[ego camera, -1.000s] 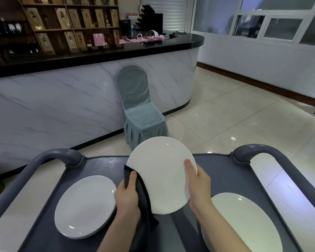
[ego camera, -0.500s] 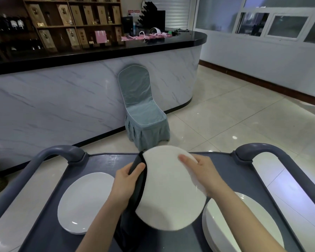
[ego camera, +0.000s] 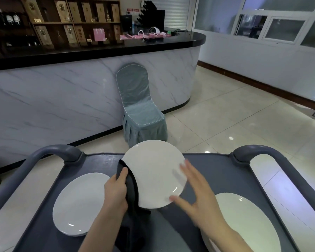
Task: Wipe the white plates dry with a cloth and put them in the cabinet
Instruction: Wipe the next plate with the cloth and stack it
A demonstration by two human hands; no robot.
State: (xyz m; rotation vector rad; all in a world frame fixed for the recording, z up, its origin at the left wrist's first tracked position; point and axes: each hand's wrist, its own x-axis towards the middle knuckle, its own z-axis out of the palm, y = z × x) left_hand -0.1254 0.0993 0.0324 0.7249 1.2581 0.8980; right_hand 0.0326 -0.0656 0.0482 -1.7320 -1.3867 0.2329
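Observation:
I hold a white plate (ego camera: 153, 171) tilted up above the grey cart tray (ego camera: 216, 171). My left hand (ego camera: 115, 191) grips a dark cloth (ego camera: 132, 193) wrapped over the plate's left rim, thumb on the front. My right hand (ego camera: 198, 193) is blurred, its fingers spread and fairly straight. The fingertips touch the plate's right rim and the thumb touches its lower edge. Two more white plates lie flat on the tray, one on the left (ego camera: 80, 202) and one on the right (ego camera: 244, 224).
The cart has raised grey handles at the far left (ego camera: 58, 151) and far right (ego camera: 253, 151). Beyond it a covered blue-grey chair (ego camera: 140, 113) stands against a marble-fronted bar counter (ego camera: 62, 99). Tiled floor opens to the right.
The plate has turned and come up more upright. My right hand has slid from the plate's top edge down along its right rim. My left hand keeps the cloth on the left rim.

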